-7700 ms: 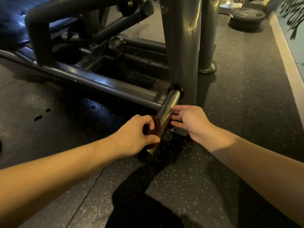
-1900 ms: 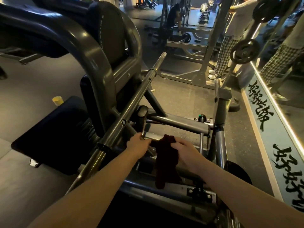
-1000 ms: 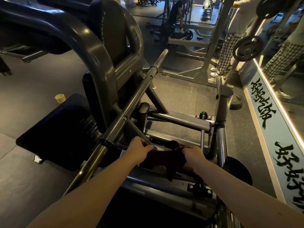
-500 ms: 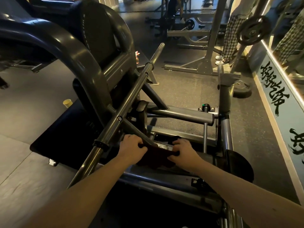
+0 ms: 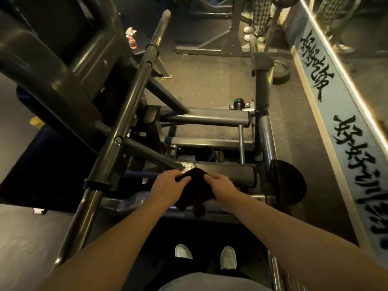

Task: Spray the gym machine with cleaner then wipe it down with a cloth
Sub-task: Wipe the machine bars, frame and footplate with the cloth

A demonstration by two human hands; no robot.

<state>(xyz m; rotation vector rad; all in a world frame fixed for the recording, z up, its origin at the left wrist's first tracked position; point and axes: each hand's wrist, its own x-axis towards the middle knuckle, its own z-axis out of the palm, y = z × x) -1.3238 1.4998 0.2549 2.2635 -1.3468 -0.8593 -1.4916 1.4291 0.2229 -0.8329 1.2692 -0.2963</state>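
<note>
Both hands reach out over a pair of white shoes at the near edge and meet on a dark maroon cloth. The left hand has its fingers curled over the cloth's upper left edge, pinching it against the thumb. The right hand grasps the cloth's right side, knuckles up. Between them the cloth is bunched, and its loose end hangs toward the near side.

The cloth lies over a horizontal dark crossbar low on the dark grey steel gym machine. A small glistening patch shows on the crossbar, just beyond the left fingers. To the right of the hands, the crossbar runs to a black rounded cap.

On the left, a long bare steel bar slants from the near left up to the far middle, crossing in front of the machine's thick curved frame tube. Beyond the crossbar lie more horizontal frame tubes, and a small green-topped knob sits on a bracket.

Farther off, a pink translucent spray bottle stands upright on a dark platform behind the long bar, well apart from both hands. A black weight plate lies on the speckled rubber floor at the far right. Along the right runs a pale wall panel with black brush lettering. At the far edge stand the legs of a person in checked trousers.
</note>
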